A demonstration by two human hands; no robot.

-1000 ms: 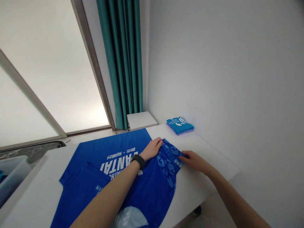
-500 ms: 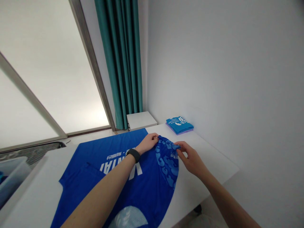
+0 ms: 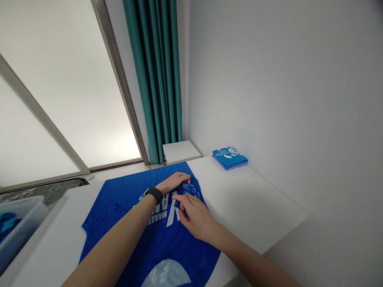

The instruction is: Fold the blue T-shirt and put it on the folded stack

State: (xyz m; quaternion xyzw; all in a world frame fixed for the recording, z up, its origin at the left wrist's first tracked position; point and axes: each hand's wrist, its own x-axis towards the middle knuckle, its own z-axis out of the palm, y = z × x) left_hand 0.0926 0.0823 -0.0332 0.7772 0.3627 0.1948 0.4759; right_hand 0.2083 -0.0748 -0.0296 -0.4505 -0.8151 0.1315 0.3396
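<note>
A blue T-shirt (image 3: 170, 243) with white lettering and a pale round print lies spread over the white table. Its patterned right-hand sleeve (image 3: 191, 189) is folded inward over the body and bunched between my hands. My left hand (image 3: 175, 181), wearing a black wristband, is closed on the far part of this sleeve, its fingertips partly hidden. Nearer to me, my right hand (image 3: 194, 213) pinches the sleeve's cuff end above the lettering. The other sleeve (image 3: 112, 217) rests on the shirt's left side, folded in.
Folded garments, blue over purple (image 3: 229, 158), sit at the table's (image 3: 254, 199) back right by the wall. A white cabinet (image 3: 181, 151) stands behind, below a green curtain (image 3: 158, 99). At left is a translucent bin (image 3: 30, 219) holding blue cloth.
Both hands have moved left, the right one farther, carrying the sleeve from the shirt's right edge inward over the body. More of the white lettering now shows.
</note>
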